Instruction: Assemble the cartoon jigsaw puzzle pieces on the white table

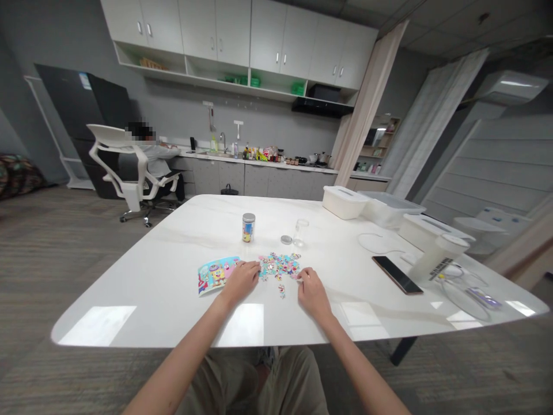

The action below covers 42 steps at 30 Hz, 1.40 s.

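A pile of small colourful puzzle pieces (280, 265) lies on the white table (164, 242), with a few joined pieces (282, 291) just in front of it. My left hand (244, 279) rests at the pile's left edge, over the right end of a colourful cartoon sheet (216, 275); its fingers are curled, and anything in them is too small to name. At the pile's right edge, my right hand (311, 288) is closed in a pinch near a pinkish piece; what it holds is unclear. Behind stand a cartoon-covered jar (248, 228) and a clear jar (301, 233) beside a metal lid (286, 240).
To the right are a dark phone (396, 275), a tilted pale bottle (438, 259), cables and a small purple packet (484, 298). White boxes (344, 203) line the back right. A person (158, 158) sits in a white chair at the far counter.
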Available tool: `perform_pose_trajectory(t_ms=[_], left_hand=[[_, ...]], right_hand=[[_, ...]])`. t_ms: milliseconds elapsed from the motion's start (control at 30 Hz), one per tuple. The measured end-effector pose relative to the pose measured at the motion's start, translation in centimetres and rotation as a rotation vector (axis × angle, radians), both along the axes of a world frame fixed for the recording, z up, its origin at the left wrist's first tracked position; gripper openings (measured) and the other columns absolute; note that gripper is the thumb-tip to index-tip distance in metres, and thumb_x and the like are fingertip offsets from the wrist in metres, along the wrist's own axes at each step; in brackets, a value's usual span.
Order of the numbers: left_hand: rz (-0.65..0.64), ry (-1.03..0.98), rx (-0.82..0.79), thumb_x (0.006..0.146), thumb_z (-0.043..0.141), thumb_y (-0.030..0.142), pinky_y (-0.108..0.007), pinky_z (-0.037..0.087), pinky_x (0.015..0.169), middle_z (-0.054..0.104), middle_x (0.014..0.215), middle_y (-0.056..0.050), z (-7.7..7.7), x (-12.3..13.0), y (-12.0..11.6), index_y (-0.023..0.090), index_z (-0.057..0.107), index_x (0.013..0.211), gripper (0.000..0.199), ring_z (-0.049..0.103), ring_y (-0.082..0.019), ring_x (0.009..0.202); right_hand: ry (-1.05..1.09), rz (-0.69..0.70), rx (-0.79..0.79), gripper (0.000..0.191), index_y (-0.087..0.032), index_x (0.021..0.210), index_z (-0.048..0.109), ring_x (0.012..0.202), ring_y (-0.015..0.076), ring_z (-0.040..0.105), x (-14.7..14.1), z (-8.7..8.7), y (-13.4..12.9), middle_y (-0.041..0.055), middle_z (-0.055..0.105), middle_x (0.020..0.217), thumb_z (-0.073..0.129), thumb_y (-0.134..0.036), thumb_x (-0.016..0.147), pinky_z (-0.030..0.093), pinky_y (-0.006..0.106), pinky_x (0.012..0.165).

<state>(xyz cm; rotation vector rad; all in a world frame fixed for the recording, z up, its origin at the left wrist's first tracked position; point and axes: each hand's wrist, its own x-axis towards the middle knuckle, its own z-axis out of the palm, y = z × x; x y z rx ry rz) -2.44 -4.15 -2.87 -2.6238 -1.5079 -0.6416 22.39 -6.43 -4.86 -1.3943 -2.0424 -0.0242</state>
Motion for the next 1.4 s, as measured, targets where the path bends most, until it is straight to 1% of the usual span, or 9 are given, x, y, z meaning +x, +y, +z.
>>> perform_pose_trajectory(t_ms=[100, 267, 333, 433, 533, 700, 900, 1100, 1400], left_hand=[[-0.008, -0.006, 0.0, 0.088, 0.044, 0.009, -0.039, 0.04, 0.098, 0.068, 0.114, -0.008, -0.2, -0.1, 0.2, 0.02, 0.066, 0.098, 0.026, 0.061, -0.021, 0.107], [0.016, -0.014, 0.025, 0.088, 0.044, 0.011, -0.039, 0.043, 0.088, 0.067, 0.1, -0.01, -0.3, -0.1, 0.3, 0.017, 0.065, 0.092, 0.022, 0.061, -0.024, 0.096], [0.031, -0.022, 0.038, 0.088, 0.044, 0.01, -0.039, 0.043, 0.087, 0.066, 0.103, -0.011, -0.4, -0.1, 0.3, 0.017, 0.065, 0.095, 0.023, 0.06, -0.024, 0.098], [0.037, -0.029, 0.048, 0.087, 0.043, 0.008, -0.039, 0.042, 0.09, 0.067, 0.106, -0.01, -0.4, -0.1, 0.3, 0.018, 0.063, 0.101, 0.026, 0.059, -0.024, 0.103], [0.033, -0.024, 0.049, 0.087, 0.045, 0.009, -0.039, 0.041, 0.09, 0.069, 0.1, -0.007, -0.4, -0.1, 0.3, 0.019, 0.063, 0.098, 0.023, 0.061, -0.023, 0.098], [0.047, -0.008, 0.056, 0.088, 0.047, 0.012, -0.041, 0.041, 0.087, 0.066, 0.097, -0.009, -0.5, -0.2, 0.5, 0.018, 0.061, 0.095, 0.017, 0.06, -0.026, 0.096], [0.043, 0.001, 0.055, 0.089, 0.047, 0.013, -0.04, 0.041, 0.086, 0.064, 0.099, -0.009, -0.7, -0.2, 0.5, 0.018, 0.057, 0.099, 0.015, 0.059, -0.026, 0.096], [0.03, -0.055, 0.054, 0.087, 0.048, 0.011, -0.04, 0.042, 0.084, 0.061, 0.1, -0.01, -1.0, -0.2, 0.8, 0.017, 0.055, 0.1, 0.016, 0.057, -0.026, 0.095], [-0.047, -0.154, -0.001, 0.088, 0.052, 0.013, -0.036, 0.046, 0.083, 0.06, 0.1, -0.008, -1.7, -0.8, 1.9, 0.019, 0.054, 0.1, 0.014, 0.058, -0.023, 0.094]], right_hand=[[-0.004, -0.015, 0.002, 0.028, -0.017, 0.094, 0.055, 0.102, 0.0265, 0.054, 0.0, 0.0, 0.0, 0.0144, 0.057, 0.108, 0.04, -0.001, 0.077, 0.045, 0.041, 0.088], [-0.011, -0.016, -0.069, 0.025, -0.017, 0.094, 0.057, 0.097, 0.0249, 0.056, 0.0, 0.2, 0.0, 0.0112, 0.063, 0.099, 0.042, -0.003, 0.08, 0.046, 0.037, 0.084], [-0.015, -0.022, -0.063, 0.024, -0.016, 0.095, 0.059, 0.099, 0.0246, 0.056, 0.0, 0.2, 0.1, 0.011, 0.063, 0.1, 0.043, -0.004, 0.081, 0.046, 0.037, 0.085], [-0.012, -0.008, -0.044, 0.026, -0.015, 0.098, 0.061, 0.101, 0.0241, 0.056, 0.1, 0.0, 0.2, 0.0113, 0.064, 0.103, 0.044, -0.004, 0.082, 0.046, 0.037, 0.088], [-0.007, 0.009, -0.028, 0.028, -0.015, 0.101, 0.064, 0.103, 0.0237, 0.056, 0.2, -0.2, 0.3, 0.0117, 0.064, 0.107, 0.043, -0.006, 0.085, 0.047, 0.037, 0.09], [-0.037, 0.0, -0.055, 0.029, -0.013, 0.106, 0.067, 0.106, 0.0244, 0.057, 0.3, -0.2, 0.3, 0.0134, 0.064, 0.112, 0.045, -0.01, 0.087, 0.047, 0.038, 0.093], [-0.059, 0.021, -0.059, 0.031, -0.011, 0.111, 0.066, 0.107, 0.0243, 0.057, 0.4, -0.1, 0.1, 0.0135, 0.064, 0.114, 0.043, -0.012, 0.091, 0.046, 0.039, 0.096], [-0.069, 0.033, -0.068, 0.028, -0.013, 0.113, 0.062, 0.109, 0.0236, 0.057, 0.5, -0.1, -0.3, 0.0124, 0.063, 0.117, 0.044, -0.013, 0.091, 0.046, 0.039, 0.096], [-0.064, 0.044, -0.066, 0.027, -0.013, 0.112, 0.062, 0.11, 0.0238, 0.056, 0.8, -0.5, -0.2, 0.0128, 0.063, 0.118, 0.046, -0.014, 0.09, 0.045, 0.039, 0.097]])
